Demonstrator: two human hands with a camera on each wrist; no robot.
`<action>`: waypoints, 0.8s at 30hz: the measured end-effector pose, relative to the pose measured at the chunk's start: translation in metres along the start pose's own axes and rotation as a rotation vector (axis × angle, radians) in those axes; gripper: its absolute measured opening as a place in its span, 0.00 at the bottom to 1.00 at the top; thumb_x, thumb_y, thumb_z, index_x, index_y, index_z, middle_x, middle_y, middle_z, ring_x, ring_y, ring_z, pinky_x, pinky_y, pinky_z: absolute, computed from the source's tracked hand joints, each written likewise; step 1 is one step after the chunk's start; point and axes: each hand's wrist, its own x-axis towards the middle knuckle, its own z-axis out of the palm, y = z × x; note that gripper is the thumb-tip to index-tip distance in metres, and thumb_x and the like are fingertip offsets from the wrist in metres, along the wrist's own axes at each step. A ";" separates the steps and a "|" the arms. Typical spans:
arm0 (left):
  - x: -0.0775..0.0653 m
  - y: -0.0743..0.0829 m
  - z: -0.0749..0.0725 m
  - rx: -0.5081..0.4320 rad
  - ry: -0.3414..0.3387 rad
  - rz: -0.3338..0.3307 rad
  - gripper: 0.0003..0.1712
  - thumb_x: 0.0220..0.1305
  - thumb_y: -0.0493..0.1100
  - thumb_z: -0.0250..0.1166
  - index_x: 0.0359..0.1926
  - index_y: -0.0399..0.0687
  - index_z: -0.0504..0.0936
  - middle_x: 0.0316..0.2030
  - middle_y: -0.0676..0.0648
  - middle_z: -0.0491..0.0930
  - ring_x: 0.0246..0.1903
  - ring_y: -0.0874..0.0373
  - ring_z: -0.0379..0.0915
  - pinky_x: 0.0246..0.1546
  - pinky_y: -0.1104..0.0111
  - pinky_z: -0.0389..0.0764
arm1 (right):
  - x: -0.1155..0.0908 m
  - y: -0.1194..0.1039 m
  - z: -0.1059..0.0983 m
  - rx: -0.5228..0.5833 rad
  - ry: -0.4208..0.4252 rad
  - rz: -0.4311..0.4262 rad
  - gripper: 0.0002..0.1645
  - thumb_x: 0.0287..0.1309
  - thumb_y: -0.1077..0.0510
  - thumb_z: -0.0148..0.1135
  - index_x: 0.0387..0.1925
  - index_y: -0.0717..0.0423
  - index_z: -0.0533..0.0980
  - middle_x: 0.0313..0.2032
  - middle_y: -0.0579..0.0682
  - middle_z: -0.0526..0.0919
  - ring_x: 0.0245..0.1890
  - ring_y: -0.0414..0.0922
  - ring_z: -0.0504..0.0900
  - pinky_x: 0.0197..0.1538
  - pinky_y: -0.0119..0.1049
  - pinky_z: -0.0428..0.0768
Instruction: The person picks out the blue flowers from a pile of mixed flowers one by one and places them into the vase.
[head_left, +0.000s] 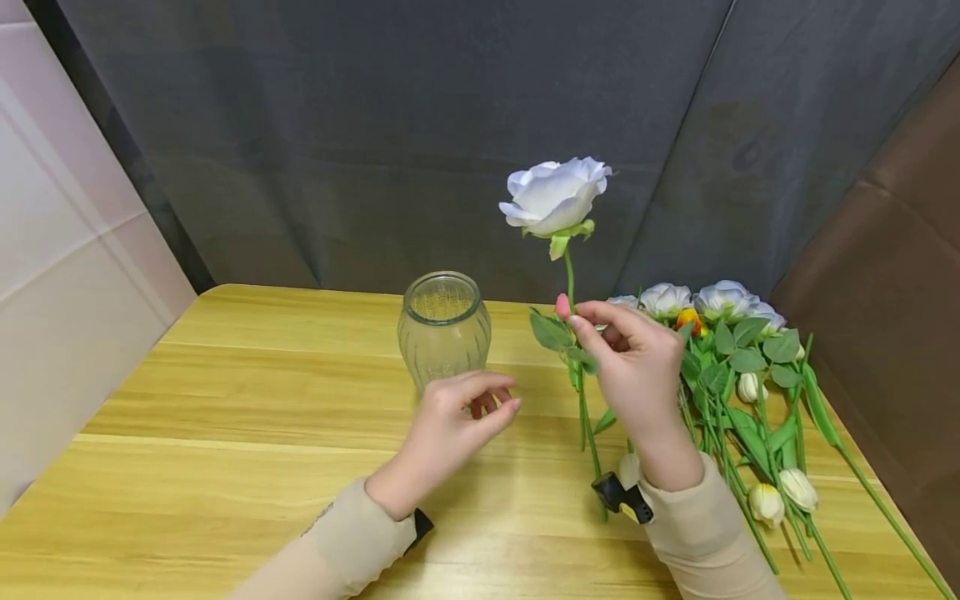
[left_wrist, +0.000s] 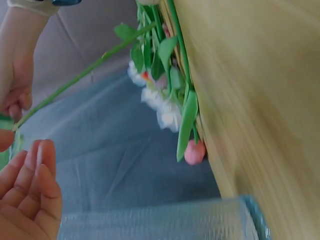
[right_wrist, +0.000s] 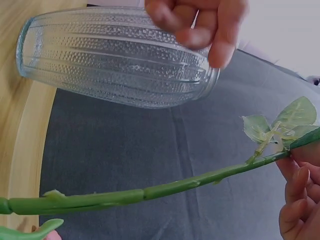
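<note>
My right hand (head_left: 645,371) pinches the green stem (head_left: 571,275) of a pale lavender-white rose (head_left: 557,198) between thumb and fingers. The rose stands nearly upright, its stem reaching down past the wrist. Leaves (head_left: 551,331) grow from the stem just beside the fingers. To the left, my left hand (head_left: 453,425) hovers with loosely bent fingers and nothing in them. It is in front of a clear ribbed glass vase (head_left: 444,333), whose lower part it partly hides. The right wrist view shows the vase's textured side (right_wrist: 115,60) and the held stem (right_wrist: 170,186).
On the right of the wooden table (head_left: 225,467) lies a pile of flowers: white-lavender roses (head_left: 727,297), white tulips (head_left: 797,489), an orange flower (head_left: 688,321) and long green stems. A pink tulip (left_wrist: 195,152) lies at the pile's near-vase side. Dark cloth (head_left: 375,150) hangs behind the table.
</note>
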 end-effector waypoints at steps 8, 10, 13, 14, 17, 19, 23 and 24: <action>0.008 0.002 0.023 -0.007 -0.078 -0.080 0.12 0.58 0.37 0.69 0.43 0.39 0.84 0.31 0.51 0.83 0.28 0.65 0.77 0.26 0.74 0.78 | -0.002 -0.005 0.002 0.041 -0.012 -0.013 0.06 0.50 0.69 0.71 0.33 0.62 0.85 0.21 0.48 0.81 0.14 0.38 0.63 0.19 0.27 0.63; 0.010 0.002 0.027 -0.022 -0.086 -0.088 0.12 0.59 0.38 0.69 0.44 0.40 0.84 0.31 0.51 0.83 0.28 0.65 0.77 0.27 0.73 0.78 | -0.003 -0.006 0.003 0.055 -0.020 -0.022 0.07 0.50 0.69 0.70 0.33 0.62 0.85 0.23 0.49 0.83 0.14 0.38 0.63 0.19 0.27 0.63; 0.012 0.002 0.032 -0.038 -0.085 -0.085 0.12 0.59 0.39 0.69 0.44 0.40 0.85 0.31 0.51 0.83 0.28 0.65 0.77 0.27 0.74 0.78 | -0.004 -0.007 0.004 0.064 -0.011 -0.036 0.07 0.49 0.71 0.70 0.33 0.63 0.85 0.26 0.50 0.84 0.14 0.37 0.63 0.19 0.26 0.63; 0.012 0.001 0.034 -0.039 -0.082 -0.083 0.11 0.59 0.39 0.69 0.43 0.40 0.85 0.30 0.51 0.83 0.28 0.66 0.77 0.27 0.74 0.78 | -0.004 -0.007 0.005 0.064 -0.009 -0.039 0.07 0.49 0.71 0.70 0.32 0.63 0.85 0.26 0.50 0.84 0.14 0.37 0.64 0.19 0.26 0.63; 0.013 0.000 0.037 -0.040 -0.076 -0.079 0.11 0.58 0.38 0.69 0.42 0.40 0.85 0.29 0.51 0.83 0.27 0.66 0.76 0.27 0.75 0.78 | -0.005 -0.007 0.007 0.067 0.010 -0.040 0.07 0.47 0.72 0.71 0.31 0.63 0.85 0.25 0.50 0.84 0.13 0.36 0.63 0.19 0.26 0.62; 0.013 0.000 0.040 -0.038 -0.076 -0.076 0.11 0.58 0.38 0.70 0.42 0.40 0.85 0.28 0.51 0.83 0.27 0.66 0.76 0.26 0.75 0.77 | -0.005 -0.007 0.008 0.073 0.023 -0.035 0.07 0.47 0.72 0.71 0.31 0.63 0.85 0.25 0.50 0.84 0.13 0.36 0.62 0.19 0.26 0.61; 0.012 -0.001 0.043 -0.044 -0.083 -0.069 0.10 0.58 0.38 0.70 0.41 0.40 0.85 0.27 0.51 0.82 0.26 0.66 0.76 0.26 0.75 0.77 | -0.006 -0.008 0.011 0.091 0.043 -0.022 0.07 0.46 0.73 0.71 0.30 0.64 0.85 0.24 0.51 0.83 0.13 0.36 0.62 0.18 0.26 0.60; 0.012 -0.001 0.044 -0.045 -0.084 -0.067 0.10 0.58 0.38 0.70 0.41 0.40 0.85 0.27 0.51 0.82 0.26 0.66 0.75 0.26 0.75 0.77 | -0.006 -0.008 0.011 0.096 0.045 -0.021 0.07 0.45 0.73 0.71 0.30 0.64 0.84 0.24 0.52 0.83 0.13 0.36 0.62 0.18 0.26 0.60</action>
